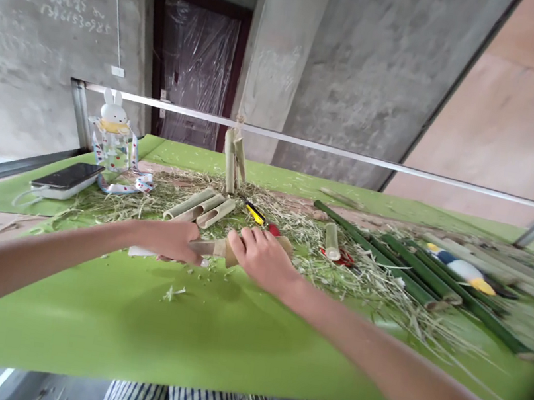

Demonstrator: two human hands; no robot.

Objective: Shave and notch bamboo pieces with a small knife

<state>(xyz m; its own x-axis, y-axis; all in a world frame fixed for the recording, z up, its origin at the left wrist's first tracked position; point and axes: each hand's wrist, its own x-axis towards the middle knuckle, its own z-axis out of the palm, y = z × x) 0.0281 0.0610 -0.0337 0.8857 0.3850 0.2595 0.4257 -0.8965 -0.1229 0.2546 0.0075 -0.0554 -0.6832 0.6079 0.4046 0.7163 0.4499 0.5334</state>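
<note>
My left hand [183, 242] is closed around the left end of a pale bamboo piece [209, 247], held level just above the green table. My right hand [263, 259] wraps over the piece farther right. A tan-brown scrap [229, 259], perhaps sandpaper, shows beside its fingers; its exact kind is unclear. A pale end [284, 244] sticks out past my right knuckles. Just beyond my hands lie cut bamboo pieces [202, 206] with hollowed openings. Close by is a yellow-and-black tool [255, 214], with something red near my right fingers.
Bamboo shavings [292, 230] litter the green table [166, 339]. Green bamboo poles [417, 269] lie at right, near a short bamboo tube [332, 240] and red-handled scissors [346, 258]. Tied bamboo tubes [230, 161] stand at back. A phone [67, 177] and rabbit-topped bottle [114, 137] are left.
</note>
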